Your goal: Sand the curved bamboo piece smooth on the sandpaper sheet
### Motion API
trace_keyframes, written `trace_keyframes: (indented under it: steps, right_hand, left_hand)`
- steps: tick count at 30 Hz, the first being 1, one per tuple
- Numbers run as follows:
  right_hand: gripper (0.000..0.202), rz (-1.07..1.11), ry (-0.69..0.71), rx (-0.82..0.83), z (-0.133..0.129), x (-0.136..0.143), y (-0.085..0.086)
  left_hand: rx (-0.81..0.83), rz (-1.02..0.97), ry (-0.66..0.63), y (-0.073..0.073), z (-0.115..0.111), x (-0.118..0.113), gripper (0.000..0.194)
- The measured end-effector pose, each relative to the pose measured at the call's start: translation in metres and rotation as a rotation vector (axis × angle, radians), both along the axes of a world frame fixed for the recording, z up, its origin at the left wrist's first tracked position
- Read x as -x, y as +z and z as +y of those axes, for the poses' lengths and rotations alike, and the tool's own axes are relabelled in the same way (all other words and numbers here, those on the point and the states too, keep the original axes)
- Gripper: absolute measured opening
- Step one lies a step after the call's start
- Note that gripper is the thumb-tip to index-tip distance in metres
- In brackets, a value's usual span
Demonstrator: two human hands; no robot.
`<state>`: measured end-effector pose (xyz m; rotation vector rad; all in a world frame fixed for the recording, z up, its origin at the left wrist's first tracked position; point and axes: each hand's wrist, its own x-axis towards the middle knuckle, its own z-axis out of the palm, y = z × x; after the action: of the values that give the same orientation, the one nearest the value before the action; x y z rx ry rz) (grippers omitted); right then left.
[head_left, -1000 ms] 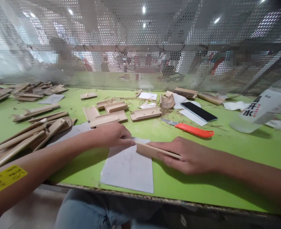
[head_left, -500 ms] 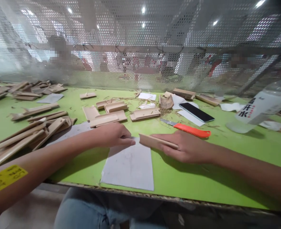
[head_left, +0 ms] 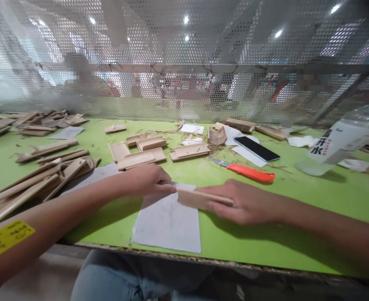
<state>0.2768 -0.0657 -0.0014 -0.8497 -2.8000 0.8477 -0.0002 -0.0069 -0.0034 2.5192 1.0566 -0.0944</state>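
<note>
Wooden piece (head_left: 192, 198), gripped in the right hand (head_left: 247, 202), has slid nearer the wearer over the white sheet (head_left: 168, 225), bringing its end beside the left hand (head_left: 149, 179), curled, its grip hidden. Orange-handled knife (head_left: 250, 172) lies beyond on the bench (head_left: 250, 246).

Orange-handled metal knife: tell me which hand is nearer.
Right. The right hand is just on the wearer's side of the knife; the left hand is farther off, left of its blade.

The right hand (head_left: 245, 202) grips a wooden piece (head_left: 200, 198) above white paper (head_left: 167, 228).
</note>
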Motion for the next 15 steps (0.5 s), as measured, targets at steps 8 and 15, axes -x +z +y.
trace_keyframes:
  steps: [8,15]
  right_hand:
    - [0.040,0.008,0.023,0.021,0.0009,-0.0001,-0.0006]
    - [0.046,-0.016,-0.106,-0.089,0.0076,-0.0043,-0.0056]
  left_hand:
    - [-0.001,-0.001,-0.005,-0.0014,0.0014,-0.0014,0.052]
    - [-0.014,-0.015,-0.016,-0.0034,0.0035,-0.0014,0.051]
